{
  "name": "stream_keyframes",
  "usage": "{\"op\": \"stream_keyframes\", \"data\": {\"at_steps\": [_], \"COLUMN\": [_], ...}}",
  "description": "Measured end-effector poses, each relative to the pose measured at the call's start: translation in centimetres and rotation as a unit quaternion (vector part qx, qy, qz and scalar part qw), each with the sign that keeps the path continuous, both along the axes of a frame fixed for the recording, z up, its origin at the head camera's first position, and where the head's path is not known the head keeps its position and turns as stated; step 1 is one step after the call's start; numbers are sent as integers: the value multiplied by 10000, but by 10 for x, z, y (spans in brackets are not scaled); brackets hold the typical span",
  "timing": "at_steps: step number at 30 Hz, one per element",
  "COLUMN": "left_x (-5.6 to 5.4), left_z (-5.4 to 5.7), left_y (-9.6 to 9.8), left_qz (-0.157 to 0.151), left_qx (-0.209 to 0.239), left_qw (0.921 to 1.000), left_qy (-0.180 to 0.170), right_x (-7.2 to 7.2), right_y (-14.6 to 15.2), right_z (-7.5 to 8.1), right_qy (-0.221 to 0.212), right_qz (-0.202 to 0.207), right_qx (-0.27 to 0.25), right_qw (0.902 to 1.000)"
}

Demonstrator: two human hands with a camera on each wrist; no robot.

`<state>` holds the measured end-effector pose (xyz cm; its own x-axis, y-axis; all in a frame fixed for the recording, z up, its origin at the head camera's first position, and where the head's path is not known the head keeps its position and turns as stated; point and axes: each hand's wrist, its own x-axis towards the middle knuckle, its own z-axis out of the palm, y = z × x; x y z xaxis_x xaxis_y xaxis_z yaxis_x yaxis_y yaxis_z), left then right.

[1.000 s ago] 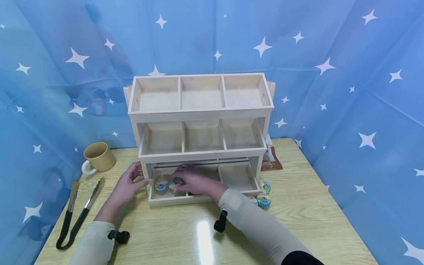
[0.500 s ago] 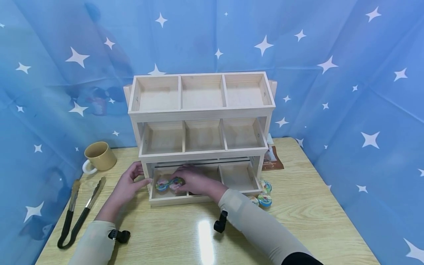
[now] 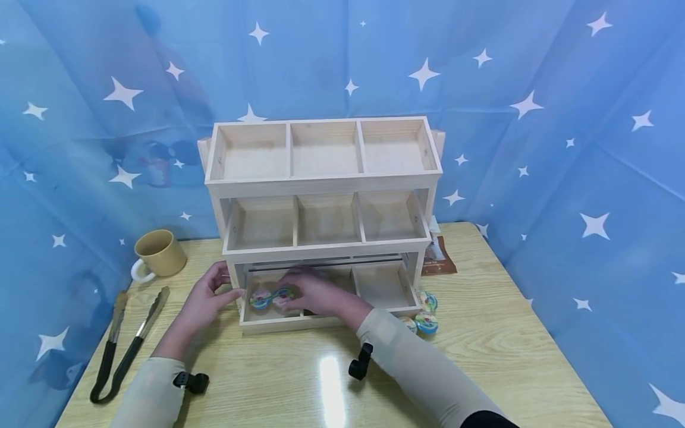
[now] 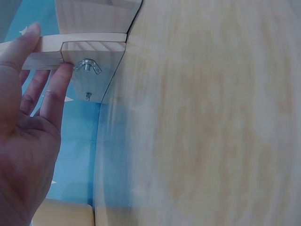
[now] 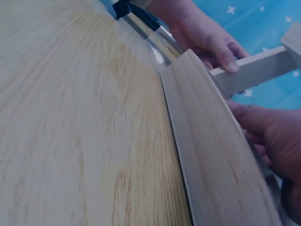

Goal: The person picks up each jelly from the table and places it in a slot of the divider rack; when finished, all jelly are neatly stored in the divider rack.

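Note:
A three-tier wooden rack (image 3: 326, 251) stands on the table, each tier a tray split into three compartments. My left hand (image 3: 206, 297) grips the rack's left side; in the left wrist view that hand (image 4: 35, 113) has its thumb and fingers on opposite faces of a wooden bar (image 4: 47, 44), near a wing nut. My right hand (image 3: 316, 291) reaches into the bottom tray (image 3: 382, 285) and pinches one of two round, colourful packs (image 3: 261, 298) in the left compartment. In the right wrist view the tray's front board (image 5: 211, 141) hides my right fingertips.
More round, colourful packs (image 3: 427, 323) lie on the table at the rack's lower right. A brown pouch (image 3: 439, 260) is behind them. A tan mug (image 3: 160, 252) and black-handled tongs (image 3: 128, 351) are at the left. A blue starry cloth (image 3: 342, 59) hangs behind.
The right wrist and forearm have shifted very slightly to the right. Both hands otherwise keep their places, and the packs stay in the left compartment.

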<state>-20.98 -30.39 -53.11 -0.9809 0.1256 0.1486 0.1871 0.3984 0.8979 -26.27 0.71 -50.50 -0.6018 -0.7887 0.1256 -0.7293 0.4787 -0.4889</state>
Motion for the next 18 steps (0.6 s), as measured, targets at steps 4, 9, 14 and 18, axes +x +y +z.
{"op": "stream_keyframes", "data": {"at_steps": [4,9,14,18], "left_x": [0,0,1,0], "left_z": [-1,-1,-1,-1], "left_y": [0,0,0,0], "left_qz": [8,-6,4,-32], "left_qx": [3,-13,48,103], "left_qw": [10000,10000,10000,9999], "left_qy": [25,65,67,65], "right_x": [6,20,35,46], "right_y": [7,25,58,87], "right_z": [3,12,19,22], "right_qy": [-270,-338,-490,-346], "right_qz": [-205,-573,-753,-807], "right_qx": [-344,-600,-1042,-1119], "right_qw": [9988,9960,9905,9898]}}
